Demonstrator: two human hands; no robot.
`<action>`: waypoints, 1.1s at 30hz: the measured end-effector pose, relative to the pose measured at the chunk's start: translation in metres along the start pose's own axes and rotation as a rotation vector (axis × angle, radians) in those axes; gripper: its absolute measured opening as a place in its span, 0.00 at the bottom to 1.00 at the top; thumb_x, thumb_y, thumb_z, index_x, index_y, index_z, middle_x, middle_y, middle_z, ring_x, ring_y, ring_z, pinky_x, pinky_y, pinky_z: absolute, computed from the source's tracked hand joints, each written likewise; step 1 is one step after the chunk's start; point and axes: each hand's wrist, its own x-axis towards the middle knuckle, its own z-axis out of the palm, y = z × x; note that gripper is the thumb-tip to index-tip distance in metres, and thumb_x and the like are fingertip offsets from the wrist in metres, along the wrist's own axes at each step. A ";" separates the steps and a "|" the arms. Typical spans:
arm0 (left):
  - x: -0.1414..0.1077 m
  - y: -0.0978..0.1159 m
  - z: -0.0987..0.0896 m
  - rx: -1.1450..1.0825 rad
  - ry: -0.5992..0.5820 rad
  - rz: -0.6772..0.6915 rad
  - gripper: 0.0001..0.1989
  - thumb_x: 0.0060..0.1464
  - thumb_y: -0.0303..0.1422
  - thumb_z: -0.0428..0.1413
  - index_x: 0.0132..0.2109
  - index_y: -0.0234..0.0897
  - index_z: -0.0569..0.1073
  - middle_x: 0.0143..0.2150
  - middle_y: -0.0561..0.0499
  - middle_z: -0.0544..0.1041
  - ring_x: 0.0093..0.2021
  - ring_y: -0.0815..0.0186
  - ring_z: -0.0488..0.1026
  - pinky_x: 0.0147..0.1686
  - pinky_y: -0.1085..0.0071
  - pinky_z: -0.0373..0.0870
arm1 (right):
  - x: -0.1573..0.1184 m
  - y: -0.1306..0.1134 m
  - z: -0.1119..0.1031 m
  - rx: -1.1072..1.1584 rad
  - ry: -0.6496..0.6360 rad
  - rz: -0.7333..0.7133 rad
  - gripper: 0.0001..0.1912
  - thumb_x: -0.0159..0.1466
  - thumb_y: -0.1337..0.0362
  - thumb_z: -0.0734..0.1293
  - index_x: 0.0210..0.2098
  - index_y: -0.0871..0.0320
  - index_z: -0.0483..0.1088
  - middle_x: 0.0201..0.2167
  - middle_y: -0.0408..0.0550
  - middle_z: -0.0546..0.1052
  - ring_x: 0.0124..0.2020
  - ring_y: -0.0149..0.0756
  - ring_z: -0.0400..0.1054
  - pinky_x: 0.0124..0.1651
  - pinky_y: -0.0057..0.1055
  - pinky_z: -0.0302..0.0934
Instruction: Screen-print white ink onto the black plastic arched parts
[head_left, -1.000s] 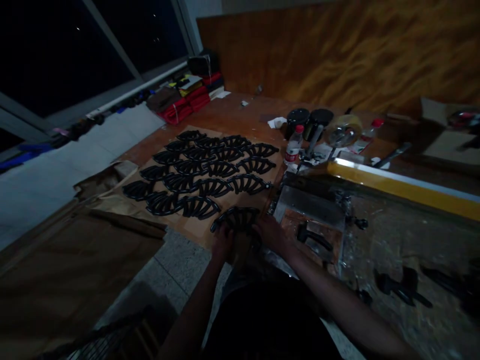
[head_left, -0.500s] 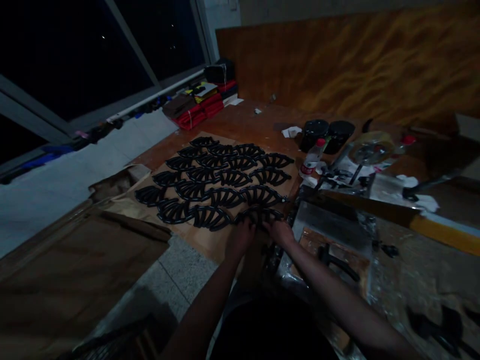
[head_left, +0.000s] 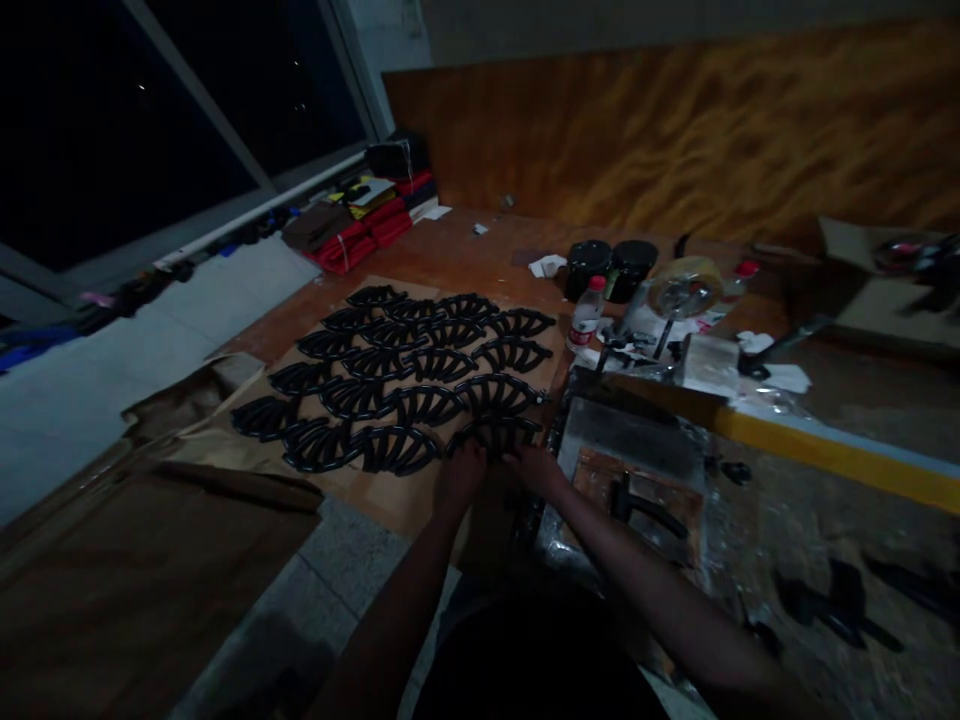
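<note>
A black curved piece (head_left: 495, 435) with open slots, shaped like a fan, lies at the near edge of a big group of pieces just like it. Its long side runs left to right in front of the person, and its round back bows away from them. Both hands are right at it, one at each end. The left hand (head_left: 461, 475) is at the left end, and the right hand (head_left: 536, 470) is at the right end. Neither hand is nearer than the other. The fingers curl in and touch the piece, but it is too dark to tell if they grip it tight. The other black pieces (head_left: 394, 450) lie in rows on brown paper (head_left: 405, 505), and the closest ones almost touch this piece. To the right of the right hand is a flat metal plate (head_left: 622, 435). Farther on stand a plastic bottle (head_left: 586, 315), two black jars (head_left: 589, 270) and a roll of clear tape (head_left: 684, 287).
</note>
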 end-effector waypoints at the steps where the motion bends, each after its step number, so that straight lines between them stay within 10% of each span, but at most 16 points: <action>1: 0.001 0.000 0.002 0.004 0.007 0.005 0.18 0.67 0.38 0.43 0.56 0.34 0.69 0.51 0.37 0.77 0.50 0.55 0.76 0.45 0.64 0.69 | -0.001 0.001 0.001 0.006 0.004 -0.012 0.22 0.73 0.55 0.57 0.52 0.62 0.73 0.50 0.60 0.78 0.54 0.45 0.72 0.53 0.33 0.63; 16: 0.019 -0.017 -0.007 -0.063 0.115 0.011 0.17 0.65 0.30 0.44 0.57 0.32 0.68 0.49 0.36 0.78 0.48 0.55 0.77 0.45 0.63 0.70 | -0.006 -0.021 0.010 0.162 -0.083 -0.090 0.21 0.70 0.53 0.61 0.50 0.60 0.76 0.48 0.55 0.80 0.51 0.42 0.74 0.49 0.31 0.65; 22: 0.001 -0.011 -0.018 -0.162 0.128 0.145 0.18 0.63 0.33 0.46 0.57 0.30 0.69 0.56 0.36 0.75 0.58 0.54 0.71 0.56 0.60 0.66 | -0.070 0.045 -0.022 0.129 0.205 -0.374 0.15 0.70 0.61 0.62 0.53 0.56 0.74 0.53 0.53 0.78 0.55 0.42 0.71 0.58 0.38 0.61; 28: -0.031 0.080 -0.060 -0.655 0.137 0.382 0.19 0.62 0.41 0.49 0.52 0.34 0.73 0.43 0.45 0.79 0.43 0.61 0.76 0.43 0.66 0.74 | -0.148 0.131 -0.014 -0.066 0.243 -0.314 0.37 0.65 0.50 0.67 0.69 0.58 0.56 0.70 0.60 0.55 0.72 0.51 0.44 0.70 0.56 0.41; 33: -0.083 0.178 -0.109 -1.129 0.033 0.539 0.24 0.63 0.49 0.45 0.53 0.37 0.73 0.27 0.54 0.72 0.23 0.71 0.67 0.22 0.76 0.64 | -0.177 0.150 -0.023 0.161 0.135 -0.395 0.21 0.71 0.56 0.60 0.59 0.53 0.71 0.64 0.50 0.69 0.69 0.40 0.55 0.70 0.45 0.48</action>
